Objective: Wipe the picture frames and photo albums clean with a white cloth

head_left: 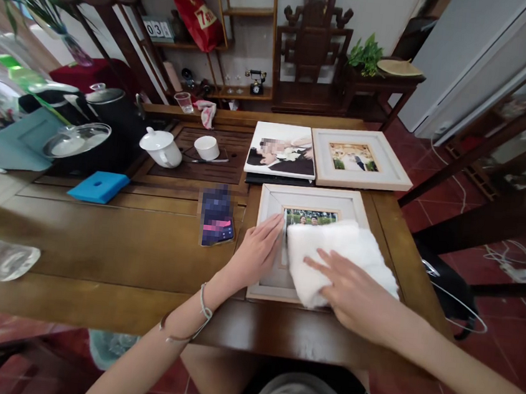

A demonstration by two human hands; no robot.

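A light wooden picture frame [257,291] lies flat near the table's front edge, with a small photo [305,215] at its centre. My left hand [257,250] rests on the left part of this frame, fingers stretched out flat and holding nothing. A fluffy white towel [361,242] covers the frame's right half and the lower part of the photo. My right hand [343,280] holds the towel against the frame from above, its fingers slightly bent and parted. Behind lie a second framed photo [320,165] and a white-edged photo panel [257,159], side by side.
Left of the frame lies a phone [217,217]. Farther left are a blue block [98,186], a lidded white cup [161,148], a small white bowl [207,148] and a dark pot [89,147]. A clear plastic package [7,261] lies at the left front.
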